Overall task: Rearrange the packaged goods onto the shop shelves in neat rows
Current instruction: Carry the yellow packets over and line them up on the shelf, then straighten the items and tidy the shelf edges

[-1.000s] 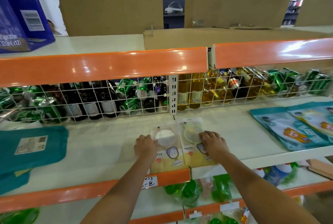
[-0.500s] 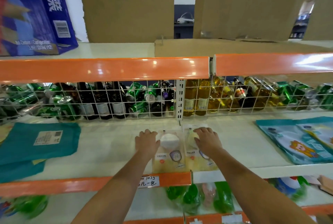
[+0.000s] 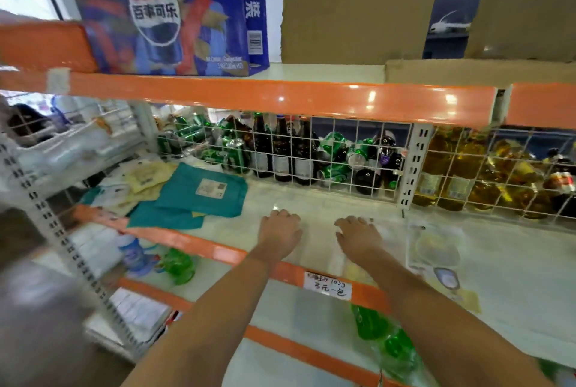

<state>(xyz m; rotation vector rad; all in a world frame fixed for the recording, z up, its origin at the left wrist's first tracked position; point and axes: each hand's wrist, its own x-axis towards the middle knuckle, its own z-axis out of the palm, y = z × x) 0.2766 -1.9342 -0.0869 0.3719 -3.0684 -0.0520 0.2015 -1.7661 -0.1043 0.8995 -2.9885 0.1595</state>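
Observation:
Both my hands lie palm down on the white middle shelf (image 3: 514,268). My left hand (image 3: 280,232) and my right hand (image 3: 358,238) are a hand's width apart, fingers flat. Between and under them is a blurred pale packet (image 3: 318,246); a grip on it cannot be made out. A second clear packet with a yellow round inside (image 3: 436,249) lies flat to the right of my right hand, untouched. Teal packages (image 3: 199,196) and pale yellow packets (image 3: 146,174) lie in a loose pile at the shelf's left end.
A wire mesh (image 3: 343,153) backs the shelf, with dark bottles, green cans and yellow oil bottles behind it. A blue cola carton (image 3: 168,13) and cardboard boxes (image 3: 358,6) stand on the top shelf. A handwritten price label (image 3: 327,285) hangs on the orange rim. Green bags (image 3: 374,324) lie below.
The view has swung left and come closer. My right hand has come off the right-hand packet, which now lies apart to its right. Both hands sit further left along the shelf.

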